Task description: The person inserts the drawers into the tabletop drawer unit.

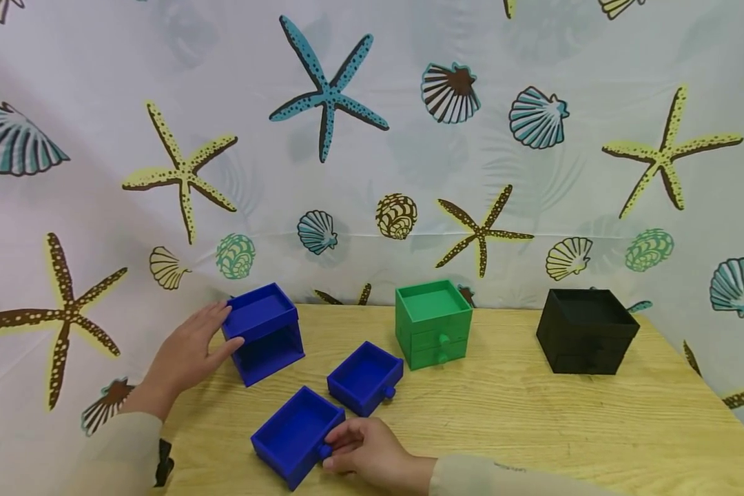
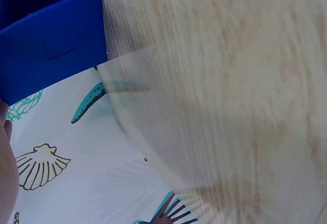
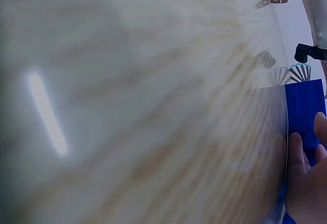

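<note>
At the left stands a blue drawer cabinet (image 1: 263, 313) with an open tray top and a hollow front. My left hand (image 1: 189, 351) holds it by its left side, with the thumb across the front edge and the fingers along the side. A blue drawer (image 1: 297, 437) lies nearer to me, its round knob (image 1: 324, 450) facing right. My right hand (image 1: 372, 451) pinches that knob between thumb and fingers. A second blue drawer (image 1: 364, 377) sits just beyond it, between the cabinet and my right hand. In the left wrist view the cabinet's blue wall (image 2: 56, 45) shows at upper left.
A green drawer cabinet (image 1: 434, 324) with two knobs stands at the back middle, and a black one (image 1: 585, 331) at the back right. All rest on a wooden table (image 1: 502, 427). A curtain (image 1: 372, 172) printed with shells and starfish hangs behind it.
</note>
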`<state>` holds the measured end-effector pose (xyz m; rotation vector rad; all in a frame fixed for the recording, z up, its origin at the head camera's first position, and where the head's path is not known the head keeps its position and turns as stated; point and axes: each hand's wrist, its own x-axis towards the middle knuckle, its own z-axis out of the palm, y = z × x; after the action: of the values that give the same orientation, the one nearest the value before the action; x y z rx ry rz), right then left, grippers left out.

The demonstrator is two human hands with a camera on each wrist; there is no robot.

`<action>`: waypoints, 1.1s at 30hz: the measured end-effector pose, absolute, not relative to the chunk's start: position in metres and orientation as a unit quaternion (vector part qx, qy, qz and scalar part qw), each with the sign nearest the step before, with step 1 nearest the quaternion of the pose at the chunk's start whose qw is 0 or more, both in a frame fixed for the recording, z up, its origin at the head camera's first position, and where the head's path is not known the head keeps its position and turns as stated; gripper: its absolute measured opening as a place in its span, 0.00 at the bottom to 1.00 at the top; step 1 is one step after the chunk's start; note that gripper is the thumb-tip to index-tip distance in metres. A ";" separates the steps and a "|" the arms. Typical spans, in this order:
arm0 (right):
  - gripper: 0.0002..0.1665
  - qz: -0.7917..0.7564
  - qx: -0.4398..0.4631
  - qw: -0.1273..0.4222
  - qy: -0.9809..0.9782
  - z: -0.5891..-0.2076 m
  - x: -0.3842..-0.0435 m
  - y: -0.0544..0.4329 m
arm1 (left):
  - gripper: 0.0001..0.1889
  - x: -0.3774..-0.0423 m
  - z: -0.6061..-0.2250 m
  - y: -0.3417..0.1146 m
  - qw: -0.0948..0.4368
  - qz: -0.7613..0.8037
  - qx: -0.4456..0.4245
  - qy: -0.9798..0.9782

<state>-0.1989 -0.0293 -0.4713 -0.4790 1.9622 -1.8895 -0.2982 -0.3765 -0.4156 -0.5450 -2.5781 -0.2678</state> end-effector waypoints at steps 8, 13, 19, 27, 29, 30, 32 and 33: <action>0.12 -0.678 -0.166 0.186 0.691 -0.471 -0.199 -0.030 | 0.37 -0.299 -0.419 -0.376 0.266 -0.083 -0.193 -0.941; 0.11 -0.671 -0.154 0.186 0.701 -0.470 -0.200 -0.030 | 0.37 -0.298 -0.419 -0.375 0.261 -0.087 -0.188 -0.943; 0.12 -0.670 -0.136 0.176 0.708 -0.469 -0.199 -0.032 | 0.36 -0.299 -0.420 -0.373 0.265 -0.094 -0.187 -0.941; 0.11 -0.675 -0.142 0.170 0.704 -0.472 -0.197 -0.037 | 0.36 -0.298 -0.421 -0.375 0.264 -0.099 -0.185 -0.941; 0.11 -0.673 -0.140 0.172 0.705 -0.472 -0.197 -0.038 | 0.36 -0.298 -0.420 -0.375 0.262 -0.099 -0.185 -0.942; 0.11 -0.672 -0.139 0.174 0.706 -0.473 -0.197 -0.038 | 0.36 -0.298 -0.420 -0.375 0.261 -0.099 -0.185 -0.942; 0.10 -0.671 -0.138 0.175 0.707 -0.473 -0.196 -0.040 | 0.36 -0.298 -0.419 -0.375 0.260 -0.101 -0.185 -0.942; 0.10 -0.671 -0.139 0.175 0.707 -0.473 -0.196 -0.041 | 0.36 -0.299 -0.419 -0.374 0.259 -0.102 -0.185 -0.943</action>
<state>-0.1963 -0.0406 -0.4726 -0.3935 2.0020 -1.9012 -0.2985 -0.3745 -0.4193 -0.5011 -2.5543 -0.2754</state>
